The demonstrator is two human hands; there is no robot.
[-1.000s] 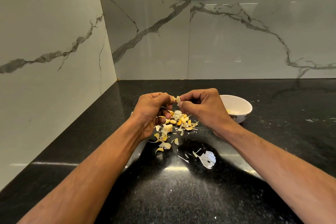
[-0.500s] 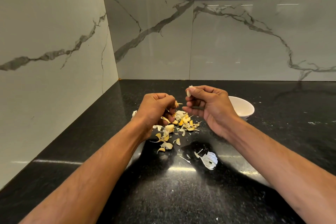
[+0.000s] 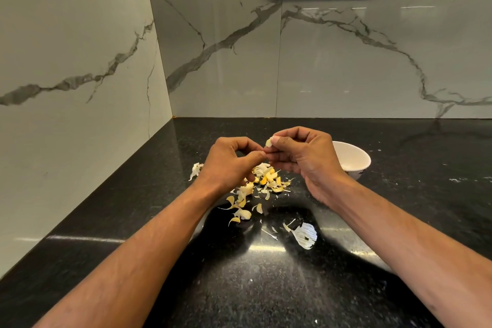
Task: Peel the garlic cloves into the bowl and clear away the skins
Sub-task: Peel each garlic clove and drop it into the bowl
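Two bare hands meet above a black speckled stone counter (image 3: 239, 287), near its back left corner. The right hand (image 3: 300, 157) pinches a small pale garlic clove (image 3: 269, 142) at its fingertips. The left hand (image 3: 229, 162), fingers curled, touches the right hand's fingertips; whether it grips anything cannot be told. A scatter of yellowish papery garlic skins (image 3: 255, 189) lies beneath them. A white round bowl (image 3: 354, 160) stands just behind the right hand.

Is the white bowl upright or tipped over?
Upright: the white bowl stands on the counter with its round rim facing up, behind the right hand.
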